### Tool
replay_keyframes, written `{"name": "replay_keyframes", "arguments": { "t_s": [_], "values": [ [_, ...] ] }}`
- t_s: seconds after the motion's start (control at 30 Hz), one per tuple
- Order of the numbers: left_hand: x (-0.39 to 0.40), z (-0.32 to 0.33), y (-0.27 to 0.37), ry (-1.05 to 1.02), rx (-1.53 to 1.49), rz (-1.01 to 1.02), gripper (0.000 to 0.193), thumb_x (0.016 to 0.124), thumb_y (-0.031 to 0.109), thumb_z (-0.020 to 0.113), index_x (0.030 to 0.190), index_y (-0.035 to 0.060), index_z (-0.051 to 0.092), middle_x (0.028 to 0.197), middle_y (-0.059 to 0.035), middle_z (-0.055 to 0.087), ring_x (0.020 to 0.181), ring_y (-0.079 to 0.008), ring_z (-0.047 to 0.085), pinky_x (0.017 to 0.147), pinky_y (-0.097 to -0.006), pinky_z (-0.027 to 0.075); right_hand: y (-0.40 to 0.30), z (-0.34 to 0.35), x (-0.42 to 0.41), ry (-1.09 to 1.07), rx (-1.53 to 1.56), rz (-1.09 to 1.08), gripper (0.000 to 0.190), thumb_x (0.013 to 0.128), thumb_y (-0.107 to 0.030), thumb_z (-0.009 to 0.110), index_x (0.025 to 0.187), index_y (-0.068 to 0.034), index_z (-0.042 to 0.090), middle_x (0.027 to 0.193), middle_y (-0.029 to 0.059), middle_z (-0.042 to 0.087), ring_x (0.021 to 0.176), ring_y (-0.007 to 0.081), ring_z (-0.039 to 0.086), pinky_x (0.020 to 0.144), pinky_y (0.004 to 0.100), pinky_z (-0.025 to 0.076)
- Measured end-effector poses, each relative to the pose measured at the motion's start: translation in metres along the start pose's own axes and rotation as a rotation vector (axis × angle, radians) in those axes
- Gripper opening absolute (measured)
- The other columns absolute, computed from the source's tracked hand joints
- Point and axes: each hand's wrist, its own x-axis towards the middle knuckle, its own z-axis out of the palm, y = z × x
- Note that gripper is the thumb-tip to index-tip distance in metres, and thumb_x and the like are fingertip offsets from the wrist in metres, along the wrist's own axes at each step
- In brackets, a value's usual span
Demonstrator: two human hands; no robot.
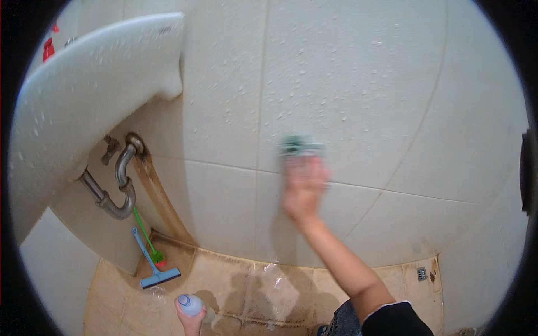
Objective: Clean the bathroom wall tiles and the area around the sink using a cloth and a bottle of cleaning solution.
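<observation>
Against the wet white tiled wall point(222, 126), my right hand point(306, 185) presses a green and whitish cloth or scouring pad point(300, 145), blurred by motion. Water drops or cleaner spots cover the tiles above it. Low in the view, my left hand point(191, 321) is closed around a pale translucent bottle point(192, 305) with a blue cap, held over the floor. The bottle's lower part and its contents are not clear.
A white washbasin point(96, 80) juts out at the left, with a metal trap pipe point(126, 185) beneath. A blue squeegee point(157, 275) and a green brush point(156, 255) stand in the corner. The tan floor point(218, 269) is wet; a drain point(421, 274) lies at the right.
</observation>
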Motion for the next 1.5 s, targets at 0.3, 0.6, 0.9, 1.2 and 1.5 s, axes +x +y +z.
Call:
{"name": "replay_keyframes", "arguments": {
  "t_s": [0.3, 0.6, 0.9, 1.2, 1.5],
  "values": [
    [0.037, 0.076, 0.201, -0.226, -0.108, 0.214, 0.066, 0.055, 0.012, 0.076, 0.109, 0.0073, 0.038, 0.098, -0.0084, 0.051, 0.09, -0.0179, 0.052, 0.08, -0.0326, 0.043, 0.029, -0.02, -0.014, -0.071, 0.011, -0.155, 0.034, 0.081, -0.011, 0.05, 0.114, -0.011, 0.056, 0.132, 0.009, 0.044, 0.127, 0.0254, 0.033, 0.108, 0.0438, 0.016],
    [0.031, 0.143, 0.158, -0.307, -0.192, 0.093, 0.065, 0.055, 0.011, 0.078, 0.109, 0.0049, 0.042, 0.094, -0.0047, 0.048, 0.084, -0.0145, 0.051, 0.076, -0.0294, 0.044, 0.039, -0.075, 0.125, 0.256, -0.074, 0.04, 0.045, 0.082, -0.005, 0.043, 0.127, -0.008, 0.045, 0.137, 0.0151, 0.033, 0.13, 0.0322, 0.026, 0.106, 0.0449, 0.019],
    [0.046, 0.135, 0.126, -0.197, -0.102, 0.098, 0.065, 0.054, 0.007, 0.075, 0.109, 0.0043, 0.04, 0.096, -0.0068, 0.048, 0.086, -0.0163, 0.05, 0.079, -0.0319, 0.043, 0.094, -0.113, 0.126, 0.243, -0.171, -0.155, 0.032, 0.081, -0.006, 0.045, 0.111, -0.005, 0.058, 0.129, 0.012, 0.046, 0.125, 0.0307, 0.036, 0.104, 0.0449, 0.023],
    [0.062, 0.147, 0.107, -0.173, -0.147, 0.065, 0.065, 0.052, 0.003, 0.072, 0.11, 0.0051, 0.041, 0.095, -0.0058, 0.048, 0.086, -0.0163, 0.051, 0.078, -0.0307, 0.043, 0.023, -0.083, 0.211, 0.022, -0.033, -0.497, 0.036, 0.084, -0.01, 0.045, 0.119, -0.01, 0.052, 0.133, 0.0144, 0.041, 0.127, 0.0276, 0.035, 0.104, 0.0435, 0.027],
    [0.066, 0.139, 0.112, -0.193, -0.221, 0.042, 0.061, 0.053, 0.004, 0.073, 0.106, 0.005, 0.043, 0.093, -0.0051, 0.049, 0.084, -0.016, 0.051, 0.076, -0.031, 0.044, 0.038, -0.125, 0.296, 0.586, -0.166, -0.165, 0.041, 0.075, -0.003, 0.047, 0.115, -0.006, 0.053, 0.127, 0.0139, 0.046, 0.121, 0.0316, 0.039, 0.102, 0.0449, 0.027]
  ]
}}
